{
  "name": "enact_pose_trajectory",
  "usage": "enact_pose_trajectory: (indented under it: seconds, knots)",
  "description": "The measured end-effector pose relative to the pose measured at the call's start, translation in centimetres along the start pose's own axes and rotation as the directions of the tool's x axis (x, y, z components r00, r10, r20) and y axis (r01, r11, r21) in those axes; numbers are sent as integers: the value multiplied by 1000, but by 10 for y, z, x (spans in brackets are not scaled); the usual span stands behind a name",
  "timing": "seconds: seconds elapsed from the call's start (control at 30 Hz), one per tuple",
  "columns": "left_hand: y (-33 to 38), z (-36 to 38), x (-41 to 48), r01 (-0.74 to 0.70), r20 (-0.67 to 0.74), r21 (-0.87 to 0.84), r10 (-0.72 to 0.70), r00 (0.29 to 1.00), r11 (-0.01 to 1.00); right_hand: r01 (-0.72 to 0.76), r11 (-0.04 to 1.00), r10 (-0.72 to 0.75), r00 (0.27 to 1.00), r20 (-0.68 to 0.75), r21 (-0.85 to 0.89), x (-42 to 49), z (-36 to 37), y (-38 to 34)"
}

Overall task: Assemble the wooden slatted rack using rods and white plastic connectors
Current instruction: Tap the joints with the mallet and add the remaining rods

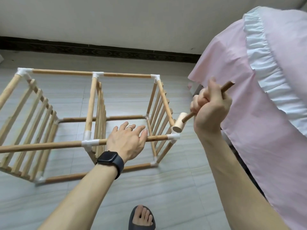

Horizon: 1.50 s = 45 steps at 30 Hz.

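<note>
Wooden slatted rack [98, 113], pale round rods, stands on the grey tiled floor [174, 188] directly under and ahead of both hands.

Left hand [127, 141]: flat, fingers spread, palm down on the near top round wooden rod [49, 146]. It sits between the middle white plastic connector [90, 142] and the right-corner white connector [173, 136].

Right hand [211, 103]: fist wrapped round the dark handle of a small wooden mallet [178, 124]. The pale cylindrical head is just above the right-corner connector; cannot tell if it touches.

Clearances:
- Pink bedcover with white ruffle [249, 80] hangs just right of the right hand and near the rack's right end. Tight there.
- Open floor under the left forearm, toward the person.
- More open floor beyond the rack, up to the dark skirting strip [99, 50].
- Near top rod runs past the frame edge, far left of the left hand.

Counts:
- 3 slatted panels: one far left of the left hand, one just left of it, one between the hands.
- 5 top connectors in view; lower ones blurred, count unclear.
- 1 mallet.
- 1 black smartwatch [110, 161] on the left wrist, 1 ring [129, 127].
- 1 foot in a dark slipper [142, 218].
</note>
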<state>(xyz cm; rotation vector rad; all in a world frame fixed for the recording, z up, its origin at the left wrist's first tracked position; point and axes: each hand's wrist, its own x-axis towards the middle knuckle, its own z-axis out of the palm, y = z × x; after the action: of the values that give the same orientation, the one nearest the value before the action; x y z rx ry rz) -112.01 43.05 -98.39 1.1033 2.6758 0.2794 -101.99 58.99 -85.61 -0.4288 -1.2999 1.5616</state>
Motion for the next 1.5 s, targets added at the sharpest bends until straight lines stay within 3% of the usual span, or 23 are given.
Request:
enact_pose_trajectory:
  seconds: [0.07, 0.17, 0.23, 0.37, 0.5, 0.57, 0.7, 0.83, 0.87, 0.9, 1.0, 1.1, 1.27, 1.37, 1.5]
  knots:
    - [0, 2, 0, 7, -1, 9, -7, 1000, 1000, 52, 999, -52, 999, -1, 10, -2, -3, 6]
    - [0, 1, -2, 7, -13, 19, -7, 1000, 1000, -5, 974, 7, 1000, 8, -225, -27, -6, 30]
    - [-3, -3, -3, -9, -13, 29, 10, 1000, 1000, -31, 960, 42, 999, 32, -279, -29, -7, 37]
    - [-13, -8, -8, -11, 6, 91, 10, 1000, 996, -78, 983, 64, 994, -87, -165, -26, -28, 29]
    - [-38, -16, -15, 44, -29, 133, -41, 999, 990, -46, 795, 29, 999, -37, -604, -55, -75, 22]
    - [-51, -19, -20, 91, -52, 143, -84, 995, 985, -186, 808, 201, 979, -35, -559, -69, -96, 14]
    - [-59, -20, -26, 151, -64, 118, -144, 987, 981, -525, 802, 573, 811, 117, -286, -99, -124, 0]
    - [-55, -21, -26, 177, -74, 97, -170, 983, 979, -710, 664, 725, 531, 439, -236, -116, -130, -13]
    - [-55, -21, -26, 179, -78, 96, -172, 982, 979, -697, 657, 737, 515, 438, -287, -119, -127, -14]
    - [-55, -20, -27, 182, -83, 96, -174, 981, 979, -636, 677, 734, 546, 404, -370, -123, -125, -11]
    - [-54, -20, -30, 185, -91, 94, -177, 980, 978, -271, 644, 605, 753, 259, -716, -138, -116, -2]
    - [-54, -21, -33, 178, -85, 96, -170, 982, 979, -12, 523, 459, 846, 270, -852, -149, -117, 4]
    - [-54, -21, -34, 175, -95, 106, -166, 982, 979, 129, 276, 345, 912, 223, -953, -155, -117, 13]
    - [-55, -20, -34, 167, -97, 111, -156, 983, 980, 163, 324, 289, 921, 262, -932, -154, -116, 19]
    - [-56, -17, -32, 164, -113, 133, -149, 982, 977, 247, 270, 418, 841, 345, -930, -154, -116, 21]
